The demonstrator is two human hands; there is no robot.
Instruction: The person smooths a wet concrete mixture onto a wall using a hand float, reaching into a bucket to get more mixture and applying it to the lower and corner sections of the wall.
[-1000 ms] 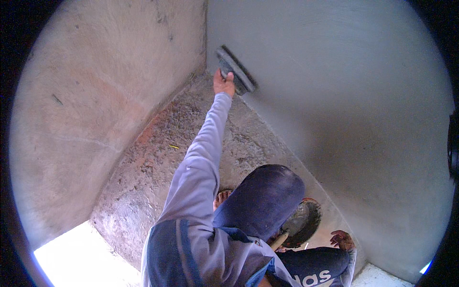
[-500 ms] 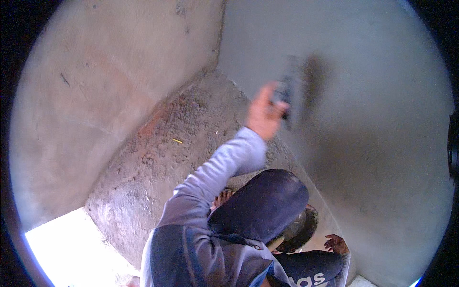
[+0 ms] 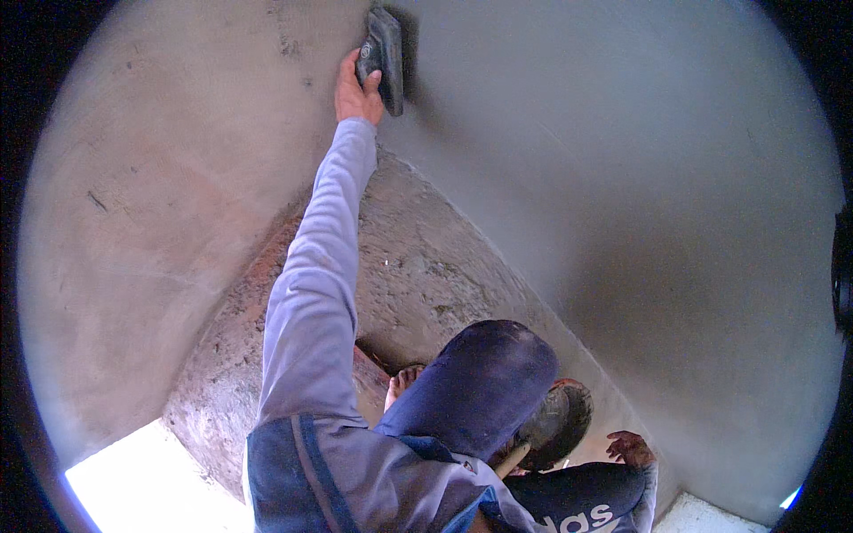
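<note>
In the head view, my left hand (image 3: 359,93) grips a dark hand float (image 3: 384,60), raised against the grey plastered wall (image 3: 675,142) right at the corner where it meets the beige wall (image 3: 151,204). My right hand (image 3: 629,448) rests low at the right beside my leg, fingers curved and apart, holding nothing. A round dark pan (image 3: 557,417) with grey residue sits between my legs, partly hidden by my knee, with a pale handle (image 3: 511,459) sticking out of it.
The rough concrete floor (image 3: 426,258) narrows into the corner. My bent knee (image 3: 480,364) and bare foot (image 3: 400,386) are in the middle foreground. A glaring white opening (image 3: 151,480) is at the lower left, and a pale patch (image 3: 711,520) at the lower right.
The float swept right and down along the grey wall, then back left and up, higher into the corner than a second ago. My right hand stays about the same.
</note>
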